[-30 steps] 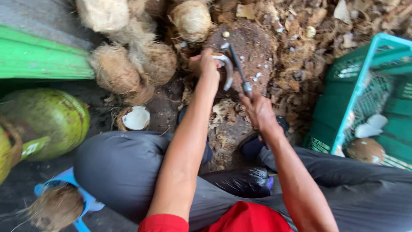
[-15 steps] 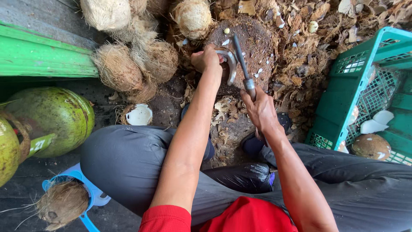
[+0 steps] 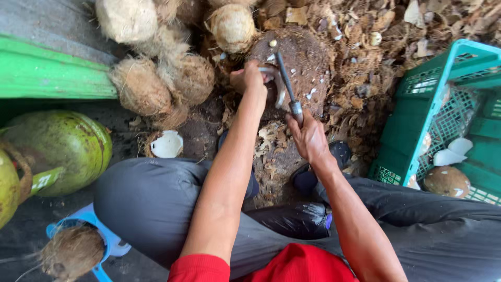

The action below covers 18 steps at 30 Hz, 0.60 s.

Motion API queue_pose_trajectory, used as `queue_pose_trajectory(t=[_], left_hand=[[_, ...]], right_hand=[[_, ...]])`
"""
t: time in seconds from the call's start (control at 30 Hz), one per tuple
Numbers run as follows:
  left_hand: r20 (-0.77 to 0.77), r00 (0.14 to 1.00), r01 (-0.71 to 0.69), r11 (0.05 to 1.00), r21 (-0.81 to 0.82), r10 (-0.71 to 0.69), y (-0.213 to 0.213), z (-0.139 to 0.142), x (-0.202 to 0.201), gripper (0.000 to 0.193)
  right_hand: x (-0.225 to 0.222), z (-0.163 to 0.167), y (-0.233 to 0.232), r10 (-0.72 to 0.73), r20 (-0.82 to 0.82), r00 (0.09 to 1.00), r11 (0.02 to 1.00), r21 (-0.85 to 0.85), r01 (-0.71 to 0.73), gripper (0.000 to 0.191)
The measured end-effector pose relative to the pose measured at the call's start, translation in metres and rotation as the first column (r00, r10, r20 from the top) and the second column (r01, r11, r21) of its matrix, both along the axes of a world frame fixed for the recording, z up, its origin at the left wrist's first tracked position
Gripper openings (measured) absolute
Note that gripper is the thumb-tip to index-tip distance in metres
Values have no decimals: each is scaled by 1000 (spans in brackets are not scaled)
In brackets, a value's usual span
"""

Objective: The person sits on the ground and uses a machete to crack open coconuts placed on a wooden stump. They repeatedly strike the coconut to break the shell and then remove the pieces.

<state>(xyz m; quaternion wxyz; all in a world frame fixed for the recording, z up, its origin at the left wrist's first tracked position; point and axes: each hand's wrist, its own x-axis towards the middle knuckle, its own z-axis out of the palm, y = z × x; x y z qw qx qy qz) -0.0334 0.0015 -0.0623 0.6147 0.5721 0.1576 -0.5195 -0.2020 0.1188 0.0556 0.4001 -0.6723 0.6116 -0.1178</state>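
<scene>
Seated: left hand (image 3: 250,81) grasps the coconut piece (image 3: 276,86) on the stump (image 3: 308,62); right hand (image 3: 309,138) grips the knife (image 3: 287,83). Keep fingers off the blade.

Single head view; looks steeply down, close over lap and ground.

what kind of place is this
Probably an outdoor coconut-husking spot or stall. Husked coconuts are piled by a round block, torn husk scraps cover the ground, and a green crate holds shell pieces. The right hand grips a metal tool.
</scene>
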Motion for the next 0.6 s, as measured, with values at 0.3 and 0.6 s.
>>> queue_pose_trajectory(t=[0.3,0.6], left_hand=[[193,977,-127,970,205,87,-2,26,-2,25],[193,981,-79,968,239,33,0,12,2,21]], right_hand=[[-7,54,-18,-119,-2,993,970,214,117,34],[2,21,-10,-124,-87,988,907,395,149,25]])
